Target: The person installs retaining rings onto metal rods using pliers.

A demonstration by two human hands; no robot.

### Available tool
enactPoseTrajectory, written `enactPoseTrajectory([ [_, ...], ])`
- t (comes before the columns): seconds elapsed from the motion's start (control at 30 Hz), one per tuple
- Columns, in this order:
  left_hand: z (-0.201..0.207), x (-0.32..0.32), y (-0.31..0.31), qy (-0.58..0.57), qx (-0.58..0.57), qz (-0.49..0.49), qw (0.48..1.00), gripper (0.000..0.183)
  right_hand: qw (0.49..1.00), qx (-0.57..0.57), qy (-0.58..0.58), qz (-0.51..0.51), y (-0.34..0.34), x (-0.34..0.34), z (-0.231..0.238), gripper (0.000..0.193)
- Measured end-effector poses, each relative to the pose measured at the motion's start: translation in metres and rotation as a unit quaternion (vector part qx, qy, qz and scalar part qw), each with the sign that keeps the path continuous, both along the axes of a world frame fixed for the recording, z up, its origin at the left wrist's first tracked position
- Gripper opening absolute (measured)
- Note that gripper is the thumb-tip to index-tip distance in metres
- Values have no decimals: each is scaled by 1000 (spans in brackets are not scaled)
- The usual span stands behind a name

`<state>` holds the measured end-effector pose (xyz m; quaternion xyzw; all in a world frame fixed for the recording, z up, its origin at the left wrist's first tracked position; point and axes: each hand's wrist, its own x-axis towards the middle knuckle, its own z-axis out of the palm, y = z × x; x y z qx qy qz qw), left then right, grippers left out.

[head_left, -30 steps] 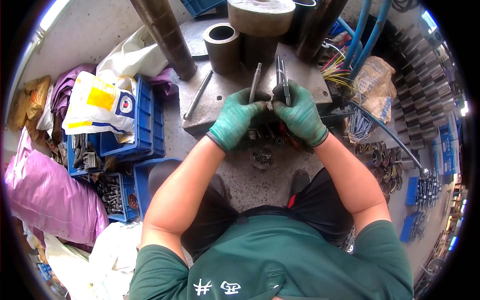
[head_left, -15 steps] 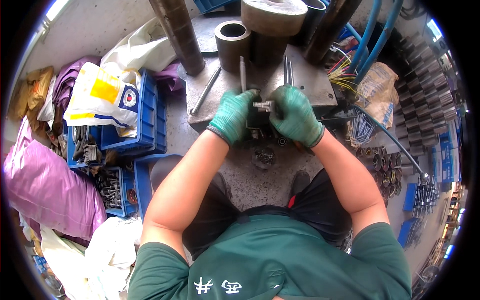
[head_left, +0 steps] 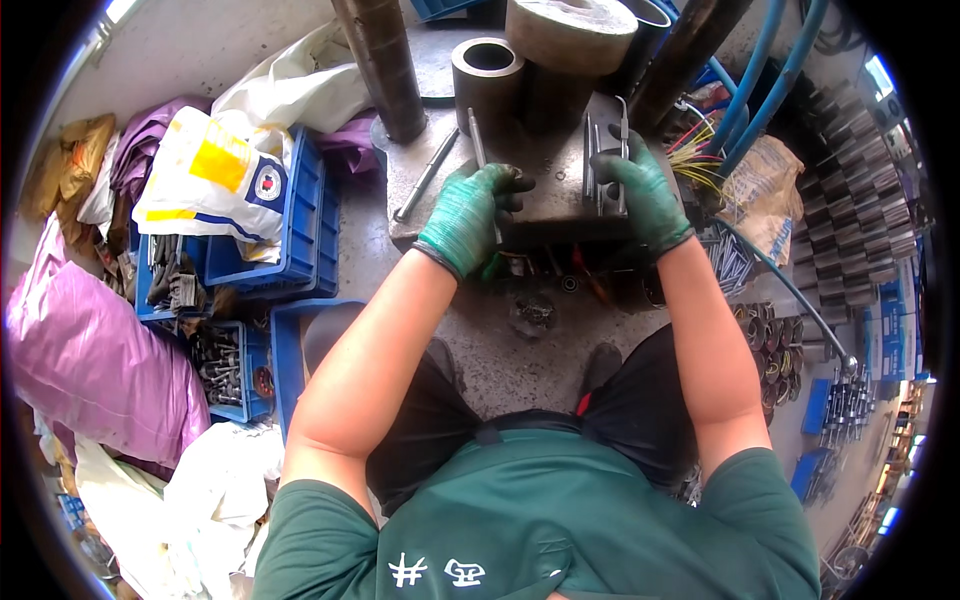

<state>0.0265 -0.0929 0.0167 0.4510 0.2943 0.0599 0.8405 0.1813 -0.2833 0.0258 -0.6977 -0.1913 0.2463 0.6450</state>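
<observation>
My left hand (head_left: 463,217), in a green knitted glove, is closed around a slim metal rod (head_left: 476,138) that points away from me. My gloved right hand (head_left: 650,195) is at the right of the steel block (head_left: 545,190), its fingers curled about a thin metal rod with a hooked tip (head_left: 624,112). Straight thin rods (head_left: 590,150) lie just left of those fingers. Another metal rod (head_left: 428,174) rests on the block's left side. A thick steel tube (head_left: 488,85) stands behind my left hand. Whether my left palm holds anything more is hidden.
Blue crates (head_left: 318,215) with a white and yellow sack (head_left: 215,180) stand at left, above a purple sack (head_left: 100,335). Steel columns (head_left: 383,75) rise at the back. Blue hoses (head_left: 765,90), wires (head_left: 697,160) and stacked metal cylinders (head_left: 845,190) are at right.
My hands have moved apart, the right going rightward to the thin rods. The small metal part seen between them is out of sight. The rod in my left hand has tilted leftward.
</observation>
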Motion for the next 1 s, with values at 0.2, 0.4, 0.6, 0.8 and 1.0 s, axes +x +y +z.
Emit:
enactPoseTrajectory([
  [0.2, -11, 4, 5, -14, -37, -17, 999, 20, 928, -84, -360, 45, -14, -32, -5, 64],
  [0.4, -21, 6, 0, -48, -44, 27, 998, 17, 775, -164, -606, 66, -10, -44, 11, 61],
  [0.6, -18, 5, -2, -35, -42, 38, 998, 15, 764, -186, -612, 82, -9, -44, 11, 61],
  [0.8, -13, 3, -5, -35, -60, 41, 997, 13, 762, -187, -615, 80, -9, -44, 11, 58],
  [1.0, 6, -4, -12, -49, 196, -11, 979, 23, 825, -202, -517, 104, -17, -36, 8, 55],
])
